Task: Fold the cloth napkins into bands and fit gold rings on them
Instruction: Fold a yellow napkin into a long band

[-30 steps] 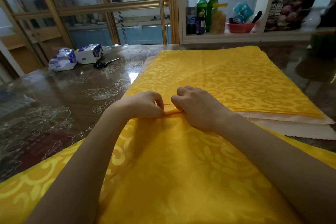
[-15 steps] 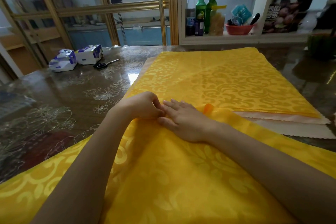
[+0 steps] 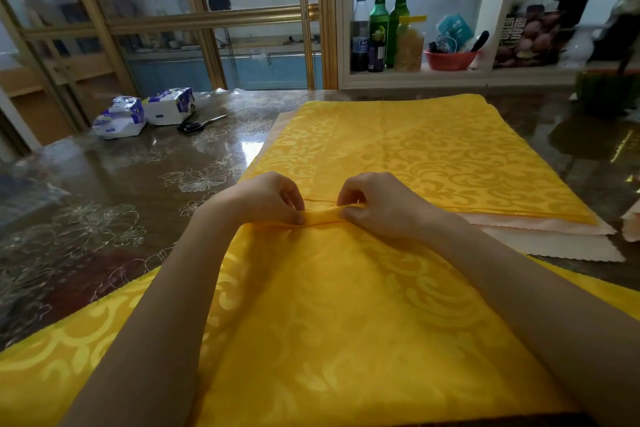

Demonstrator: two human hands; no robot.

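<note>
A yellow damask napkin [image 3: 346, 315] lies spread toward me over the table's near edge, its far corner rolled into a small fold. My left hand [image 3: 266, 199] pinches the left end of that fold. My right hand [image 3: 381, 204] pinches its right end, a short gap between the two hands. Behind them lies a stack of flat napkins [image 3: 433, 152], yellow on top and pale peach ones under it. No gold ring shows anywhere.
The table [image 3: 138, 184] has a glossy floral cover. Two tissue packs [image 3: 143, 113] and black-handled scissors [image 3: 199, 125] lie at the back left. A shelf behind holds bottles [image 3: 379, 24] and a red bowl [image 3: 450, 59]. A dark pot [image 3: 606, 90] stands far right.
My right hand went from lying flat on the cloth to pinching the fold. Both hands now hold the rolled corner, slightly farther apart.
</note>
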